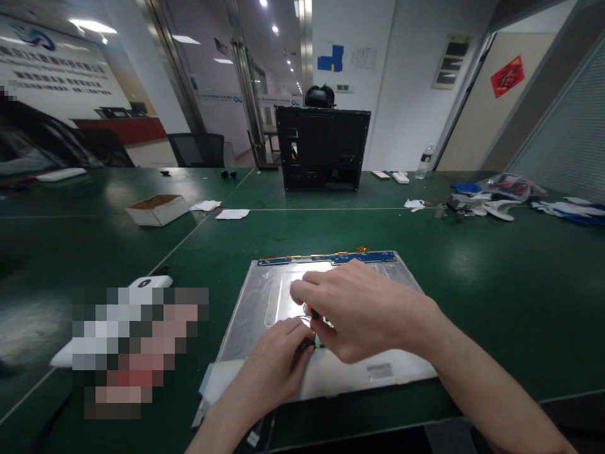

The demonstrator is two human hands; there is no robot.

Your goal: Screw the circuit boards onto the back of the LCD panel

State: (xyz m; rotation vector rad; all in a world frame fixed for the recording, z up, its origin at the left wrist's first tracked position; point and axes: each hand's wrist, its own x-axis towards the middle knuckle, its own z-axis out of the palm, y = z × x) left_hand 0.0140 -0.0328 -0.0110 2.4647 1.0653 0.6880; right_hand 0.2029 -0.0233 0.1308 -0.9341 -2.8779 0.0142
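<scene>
Both hands meet over a silver panel (265, 296) on the green table (496, 284). The right hand (359, 315) pinches a small red-and-black tool (313, 313). The left hand (274, 366) has its fingers (302, 345) curled narrow beside the tool; whether they grip anything, I cannot tell

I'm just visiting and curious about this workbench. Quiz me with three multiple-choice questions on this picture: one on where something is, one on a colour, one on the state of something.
1. Where does the blue circuit strip lie?
A. along the far edge of the metal panel
B. inside the cardboard box
C. on top of the black chassis

2. What colour is the table?
A. white
B. dark green
C. red

3. How does the black chassis stand?
A. flat on its face
B. hanging from the wall
C. upright on the table

Answers: 1 A, the strip runs along the panel's edge farthest from the person. 2 B, the bare surface all round the panel is dark green. 3 C, it stands on its lower edge beyond the panel, where the left hand and right hand meet over a small part.
</scene>
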